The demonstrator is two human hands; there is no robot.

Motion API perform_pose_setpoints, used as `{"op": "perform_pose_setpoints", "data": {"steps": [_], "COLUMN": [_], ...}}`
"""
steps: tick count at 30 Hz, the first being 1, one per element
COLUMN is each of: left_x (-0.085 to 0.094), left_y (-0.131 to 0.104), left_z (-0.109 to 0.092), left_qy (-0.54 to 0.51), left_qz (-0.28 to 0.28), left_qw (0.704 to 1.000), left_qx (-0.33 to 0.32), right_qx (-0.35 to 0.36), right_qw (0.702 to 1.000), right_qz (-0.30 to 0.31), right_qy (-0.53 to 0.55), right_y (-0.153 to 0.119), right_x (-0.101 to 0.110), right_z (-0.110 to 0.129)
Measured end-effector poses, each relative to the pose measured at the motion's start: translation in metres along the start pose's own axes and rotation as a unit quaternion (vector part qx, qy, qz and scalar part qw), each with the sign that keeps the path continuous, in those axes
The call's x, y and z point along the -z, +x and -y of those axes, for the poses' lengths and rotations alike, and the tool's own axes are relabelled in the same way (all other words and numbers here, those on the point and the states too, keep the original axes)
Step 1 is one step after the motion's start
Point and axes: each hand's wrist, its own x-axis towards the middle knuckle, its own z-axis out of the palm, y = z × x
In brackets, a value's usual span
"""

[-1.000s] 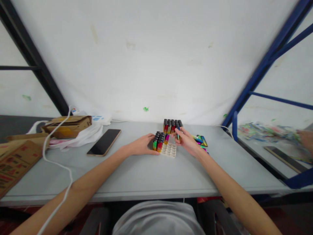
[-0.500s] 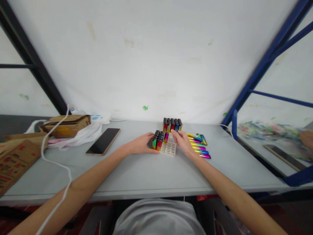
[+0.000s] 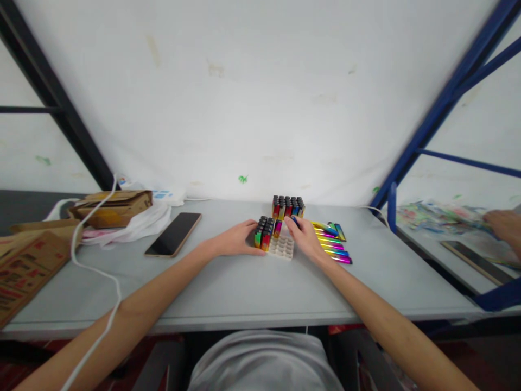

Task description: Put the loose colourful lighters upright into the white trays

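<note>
Several colourful lighters (image 3: 264,234) with black tops stand upright in the left part of a white tray (image 3: 281,248) with round sockets. My left hand (image 3: 238,239) is curved around the tray's left end, thumb on the near side and fingers on the far side. Over the tray's right part is my right hand (image 3: 303,236), fingers pinched on a lighter (image 3: 296,220) that is mostly hidden; only a dark blue end shows. To the right of this hand, several shiny lighters (image 3: 336,247) lie flat in a row.
A full block of upright lighters (image 3: 288,207) stands behind the tray. To the left lie a phone (image 3: 174,234), a white plastic bag (image 3: 134,224) and cardboard boxes (image 3: 118,209). A white cable (image 3: 97,271) hangs at left. At far right, another person's hand (image 3: 504,228) is near plastic wrappers.
My right hand's fingers have shifted slightly over the tray, and the lighter's dark end shows a little more. My left hand keeps its place. The other person's hand at far right has moved left.
</note>
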Motion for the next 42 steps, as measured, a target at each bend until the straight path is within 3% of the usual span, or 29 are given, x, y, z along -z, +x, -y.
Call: {"op": "perform_pose_setpoints", "data": {"steps": [11,20,26,29,35,39,42], "left_x": [0.001,0.001,0.001,0.001,0.000,0.000,0.001], "left_y": [0.000,0.000,0.000,0.000,0.001,0.001,0.000], "left_z": [0.000,-0.001,-0.001,-0.002,-0.001,-0.001,-0.002], "left_qy": [0.005,0.005,0.014,0.009,0.012,0.010,0.011], "left_qz": [-0.004,0.007,0.009,0.007,0.005,0.001,0.006], "left_qw": [1.000,1.000,1.000,1.000,1.000,1.000,1.000], "left_qx": [0.000,0.005,0.006,0.009,0.007,0.008,0.006], "right_qx": [0.011,0.052,0.159,0.138,0.122,0.165,0.178], "right_qw": [1.000,0.996,0.972,0.968,0.969,0.947,0.926], "right_qz": [-0.010,0.032,0.043,0.081,0.093,0.152,0.157], "right_qy": [-0.028,-0.064,-0.169,-0.194,-0.195,-0.231,-0.294], "right_y": [-0.001,-0.002,0.000,-0.001,-0.001,0.002,0.004], "right_x": [0.001,0.008,0.020,0.021,0.019,0.017,0.012], "right_z": [0.003,0.009,0.014,0.014,0.011,0.007,0.006]}}
